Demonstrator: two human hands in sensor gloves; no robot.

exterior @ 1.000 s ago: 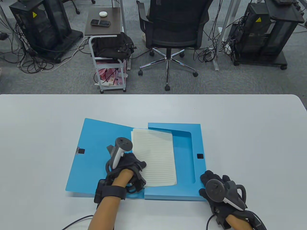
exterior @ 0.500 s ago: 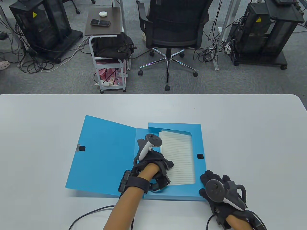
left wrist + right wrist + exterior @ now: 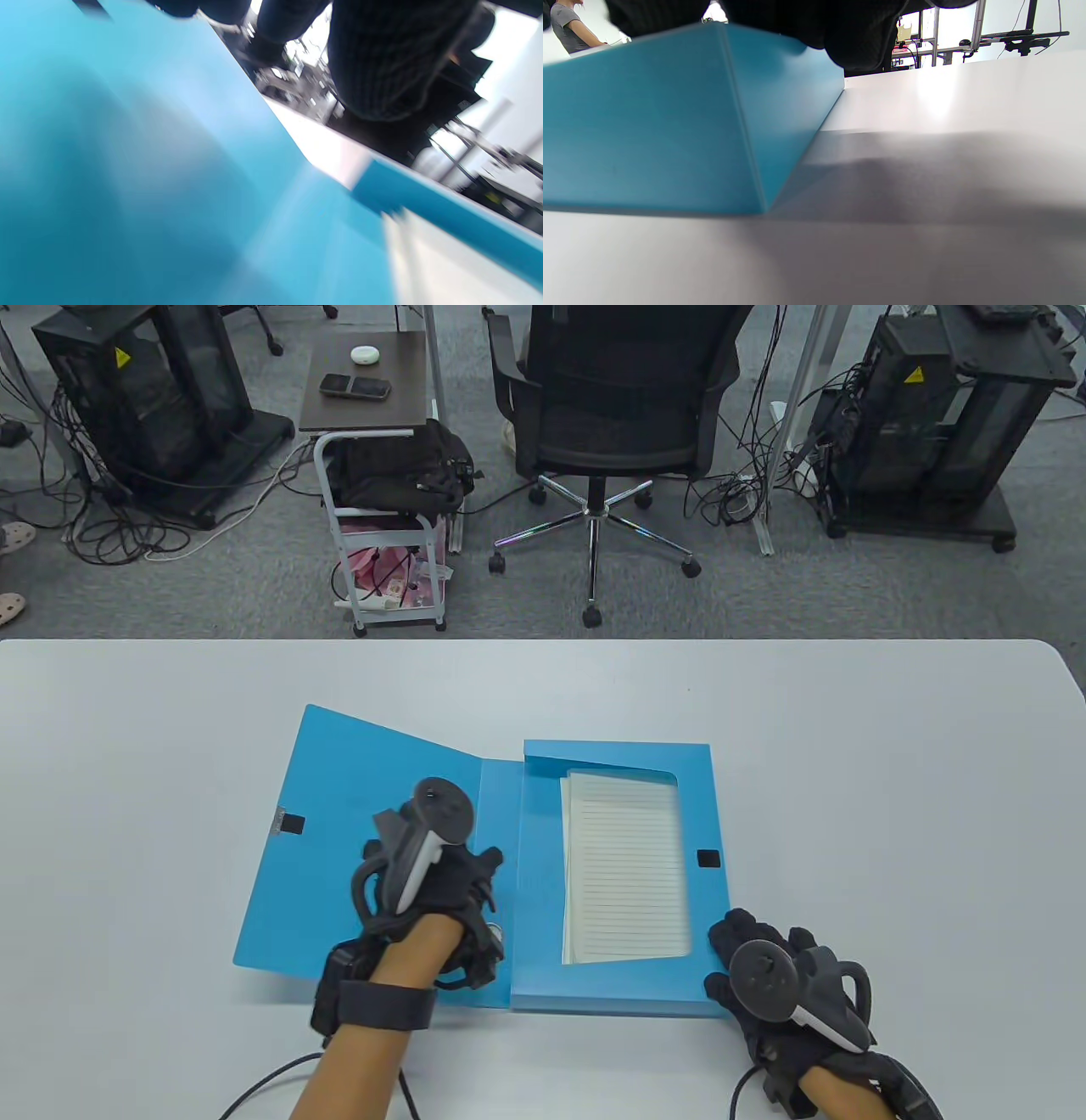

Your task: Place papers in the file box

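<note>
Leftward off the papers (image 3: 626,869) comes the left hand (image 3: 428,891), grip unclear; right hand (image 3: 768,976) steadies the file box (image 3: 704,814); close lid (image 3: 373,814) squarely

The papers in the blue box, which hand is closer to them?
The right hand, narrowly. It rests at the box's near right corner, just beyond the papers' lower right corner. The left hand is over the open lid, left of the papers.

Hidden and blurred parts

The papers (image 3: 626,872) show only through the box (image 3: 704,814) cutout, their edges tucked under its frame. The left wrist view is smeared by blur. The right hand (image 3: 768,976) covers the box's near corner; its fingers cannot be made out.
</note>
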